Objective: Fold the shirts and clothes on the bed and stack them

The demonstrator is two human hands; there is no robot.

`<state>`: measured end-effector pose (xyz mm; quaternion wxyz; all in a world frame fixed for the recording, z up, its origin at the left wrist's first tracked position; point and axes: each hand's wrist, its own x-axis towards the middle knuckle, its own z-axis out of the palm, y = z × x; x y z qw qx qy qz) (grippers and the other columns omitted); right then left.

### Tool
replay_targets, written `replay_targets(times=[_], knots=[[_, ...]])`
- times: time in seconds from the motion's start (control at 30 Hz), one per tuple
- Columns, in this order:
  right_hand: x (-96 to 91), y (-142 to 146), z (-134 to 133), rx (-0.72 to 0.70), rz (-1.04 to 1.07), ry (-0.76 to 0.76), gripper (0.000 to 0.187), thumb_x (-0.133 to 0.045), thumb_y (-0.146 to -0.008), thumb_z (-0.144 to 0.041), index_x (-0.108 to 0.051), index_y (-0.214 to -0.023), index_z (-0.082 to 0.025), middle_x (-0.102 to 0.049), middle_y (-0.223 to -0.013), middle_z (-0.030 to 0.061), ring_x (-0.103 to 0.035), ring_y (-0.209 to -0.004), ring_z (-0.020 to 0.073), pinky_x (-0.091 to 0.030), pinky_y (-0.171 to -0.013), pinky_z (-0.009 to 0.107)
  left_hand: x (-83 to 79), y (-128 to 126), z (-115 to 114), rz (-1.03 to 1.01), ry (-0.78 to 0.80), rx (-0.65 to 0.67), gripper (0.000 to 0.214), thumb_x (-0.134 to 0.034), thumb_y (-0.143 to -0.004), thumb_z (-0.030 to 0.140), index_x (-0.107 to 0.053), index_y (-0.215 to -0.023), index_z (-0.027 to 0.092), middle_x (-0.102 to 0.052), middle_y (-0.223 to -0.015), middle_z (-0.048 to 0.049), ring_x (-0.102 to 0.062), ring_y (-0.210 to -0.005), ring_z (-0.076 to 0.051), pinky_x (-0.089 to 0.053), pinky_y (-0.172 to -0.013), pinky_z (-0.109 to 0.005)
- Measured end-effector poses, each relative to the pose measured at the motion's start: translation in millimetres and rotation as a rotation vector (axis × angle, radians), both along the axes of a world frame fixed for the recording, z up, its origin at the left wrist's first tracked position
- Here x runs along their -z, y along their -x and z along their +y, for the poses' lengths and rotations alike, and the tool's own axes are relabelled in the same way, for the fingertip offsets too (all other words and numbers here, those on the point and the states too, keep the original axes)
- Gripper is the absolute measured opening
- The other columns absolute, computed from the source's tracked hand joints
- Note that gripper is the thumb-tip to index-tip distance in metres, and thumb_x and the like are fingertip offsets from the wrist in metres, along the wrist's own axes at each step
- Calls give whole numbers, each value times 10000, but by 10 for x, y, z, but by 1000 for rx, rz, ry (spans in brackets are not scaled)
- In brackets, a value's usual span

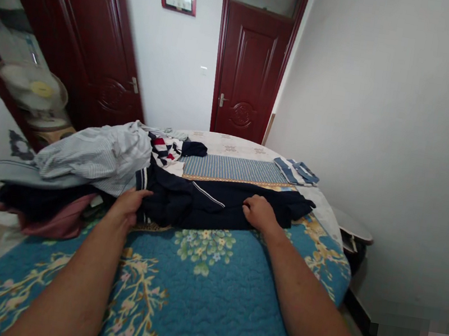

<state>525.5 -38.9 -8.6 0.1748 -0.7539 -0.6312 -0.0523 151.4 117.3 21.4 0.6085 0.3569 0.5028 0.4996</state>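
Note:
A dark navy garment with white-striped trim (239, 207) lies stretched sideways across the table, folded into a long strip. Its striped left end is pinched between the thumb and fingers of my left hand (130, 204). My right hand (260, 213) rests on the strip right of its middle, fingers curled into the cloth near the front edge. Beyond my left hand is a heap of clothes, with a grey-and-white striped shirt (94, 153) on top and a pink piece (60, 219) low at its front.
A blue floral quilted cover (204, 295) spreads over the round table. A folded blue-and-white garment (296, 172) lies at the far right. A navy, red and white patterned garment (165, 150) sits behind the strip. Walls and dark red doors (252, 70) stand beyond.

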Motion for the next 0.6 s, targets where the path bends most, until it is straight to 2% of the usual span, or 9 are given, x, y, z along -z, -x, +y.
replay_targets(times=[0.13, 0.2, 0.33, 0.4, 0.53, 0.6], knots=[[83, 64, 84, -209, 51, -59, 311, -574, -984, -185, -793, -1204, -182, -776, -1233, 102, -678, -1158, 243, -469, -1091, 357, -44, -13, -54, -3, -54, 89, 484, -793, -697, 107, -726, -1173, 168, -808, -863, -95, -794, -739, -283, -678, -710, -431], [71, 83, 86, -250, 55, -85, 341, -588, -961, -148, -765, -1251, -174, -760, -1270, 104, -661, -1182, 236, -461, -1106, 357, -41, -15, -67, -14, -63, 121, 501, -830, -694, 129, -733, -1184, 172, -813, -888, -110, -798, -760, -302, -681, -714, -447], [-33, 209, 34, -214, 20, -30, 189, -639, -961, -235, -775, -1076, -172, -749, -1089, 111, -655, -1051, 238, -499, -991, 345, -3, -22, -43, -8, -36, 91, 493, -873, -699, 129, -748, -1174, 180, -818, -905, -123, -803, -772, -306, -685, -700, -441], [-59, 317, 21, -279, 12, 6, 185, -630, -977, -268, -776, -1042, -177, -744, -1069, 106, -653, -1047, 240, -500, -991, 349, 12, -31, -21, -1, -22, 44, 456, -867, -718, 115, -753, -1155, 179, -819, -914, -124, -808, -784, -301, -687, -703, -435], [44, 511, 113, -459, 29, -36, 340, -566, -1015, -249, -723, -1304, -164, -677, -1402, 143, -590, -1313, 271, -436, -1163, 413, -14, -55, -20, -25, -12, 29, 426, -843, -737, 69, -757, -1140, 173, -823, -950, -127, -813, -788, -305, -693, -728, -456], [128, 547, 228, -455, 67, -63, 460, -555, -1030, -278, -623, -1475, -180, -586, -1548, 152, -523, -1430, 280, -393, -1221, 452, -44, -56, -38, -25, -18, 41, 438, -834, -734, 55, -755, -1147, 178, -826, -947, -122, -812, -772, -305, -694, -729, -462]])
